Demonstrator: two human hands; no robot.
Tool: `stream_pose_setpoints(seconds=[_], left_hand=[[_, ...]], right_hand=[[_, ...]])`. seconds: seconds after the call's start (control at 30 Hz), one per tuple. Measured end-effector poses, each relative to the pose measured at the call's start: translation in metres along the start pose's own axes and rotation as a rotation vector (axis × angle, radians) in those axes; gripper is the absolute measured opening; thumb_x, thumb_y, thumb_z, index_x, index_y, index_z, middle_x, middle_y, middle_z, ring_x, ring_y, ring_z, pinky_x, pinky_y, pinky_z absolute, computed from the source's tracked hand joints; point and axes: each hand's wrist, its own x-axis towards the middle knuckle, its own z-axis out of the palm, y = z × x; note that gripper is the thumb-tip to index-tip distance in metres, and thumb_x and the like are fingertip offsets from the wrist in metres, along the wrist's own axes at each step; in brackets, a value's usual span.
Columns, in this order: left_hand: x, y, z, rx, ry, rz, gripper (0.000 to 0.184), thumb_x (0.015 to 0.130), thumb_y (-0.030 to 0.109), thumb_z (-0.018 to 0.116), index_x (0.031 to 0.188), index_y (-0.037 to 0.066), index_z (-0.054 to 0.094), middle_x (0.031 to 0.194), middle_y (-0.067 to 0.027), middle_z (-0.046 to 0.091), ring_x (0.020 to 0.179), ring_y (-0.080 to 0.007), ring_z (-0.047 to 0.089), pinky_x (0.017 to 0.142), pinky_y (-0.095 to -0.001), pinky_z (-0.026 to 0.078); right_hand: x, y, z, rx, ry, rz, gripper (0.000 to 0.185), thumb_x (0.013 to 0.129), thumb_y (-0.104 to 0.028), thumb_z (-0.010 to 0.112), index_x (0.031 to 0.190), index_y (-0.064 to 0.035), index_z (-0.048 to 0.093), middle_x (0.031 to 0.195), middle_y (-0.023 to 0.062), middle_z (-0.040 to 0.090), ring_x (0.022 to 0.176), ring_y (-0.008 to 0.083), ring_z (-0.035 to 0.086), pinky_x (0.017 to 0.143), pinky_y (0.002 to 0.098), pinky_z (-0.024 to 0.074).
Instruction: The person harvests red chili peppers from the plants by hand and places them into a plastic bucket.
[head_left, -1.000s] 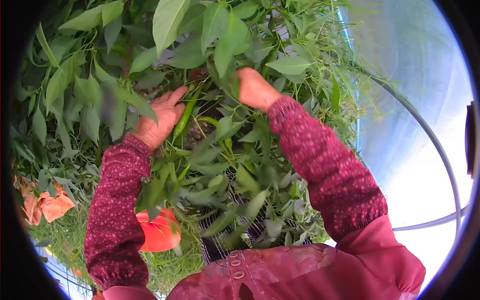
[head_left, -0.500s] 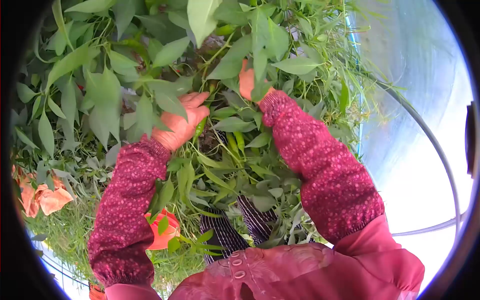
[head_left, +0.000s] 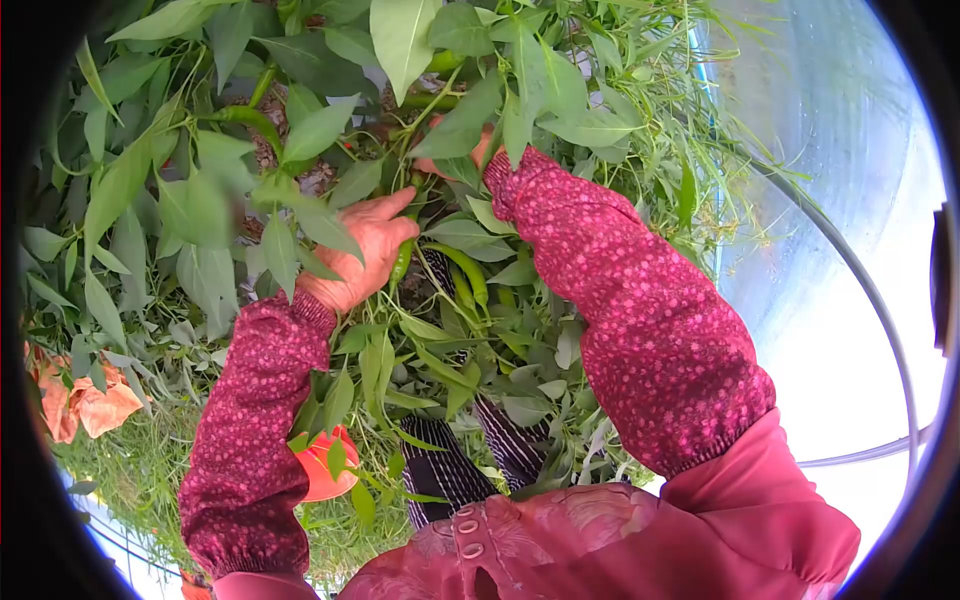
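My left hand [head_left: 362, 252] is among the pepper plant leaves with a finger stretched to the right; it looks open. A green chili pepper [head_left: 401, 264] hangs right beside its fingertips. Farther up, leaves cover most of my right hand [head_left: 482, 150], and its fingers are too hidden to read. Long green peppers [head_left: 466, 272] hang lower on the plant, below both hands. Another curved green pepper [head_left: 250, 120] shows at the upper left, and more green fruit [head_left: 432, 101] lies above my right hand.
An orange-red container [head_left: 328, 464] stands in the grass near my left forearm. Crumpled orange cloth or bag material [head_left: 104, 402] lies at far left. A translucent plastic sheet [head_left: 800, 200] rises on the right, with a dark hose or pipe [head_left: 850, 255] curving along it.
My right hand has moved left and deeper behind the leaves. The left hand has shifted slightly down and left, and the leaves around it have swayed.
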Motion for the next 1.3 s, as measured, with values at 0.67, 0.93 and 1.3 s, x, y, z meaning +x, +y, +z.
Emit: stream_pose_setpoints(seconds=[0.67, 0.93, 1.3], left_hand=[[0.001, 0.009, 0.009, 0.099, 0.041, -0.050, 0.023, 0.073, -0.003, 0.055, 0.092, 0.007, 0.063, 0.130, -0.0138, 0.052, 0.106, -0.0341, 0.058, 0.092, -0.0410, 0.047], [0.023, -0.010, -0.025, -0.234, 0.034, -0.220, 0.026, 0.073, -0.011, 0.052, 0.092, 0.005, 0.061, 0.127, -0.0107, 0.057, 0.109, -0.0279, 0.059, 0.094, -0.0320, 0.045], [0.040, -0.028, -0.048, -0.444, -0.032, -0.210, 0.028, 0.078, -0.012, 0.047, 0.095, 0.003, 0.063, 0.123, -0.0104, 0.059, 0.114, -0.0189, 0.054, 0.099, -0.0300, 0.040]], right_hand=[[-0.003, -0.061, -0.043, 0.214, -0.068, 0.323, 0.023, 0.085, -0.020, 0.058, 0.103, -0.0073, 0.064, 0.115, 0.0066, 0.060, 0.109, 0.0228, 0.056, 0.085, 0.0350, 0.0507], [-0.044, -0.057, -0.119, 1.065, 0.489, 0.189, 0.024, 0.096, -0.022, 0.048, 0.109, -0.0033, 0.054, 0.096, 0.0080, 0.061, 0.089, 0.0201, 0.062, 0.078, 0.0360, 0.0529], [-0.118, -0.067, -0.056, 1.137, -0.241, 0.783, 0.025, 0.090, -0.024, 0.058, 0.104, -0.0041, 0.062, 0.075, -0.0003, 0.056, 0.068, 0.0075, 0.052, 0.059, 0.0217, 0.0427]])
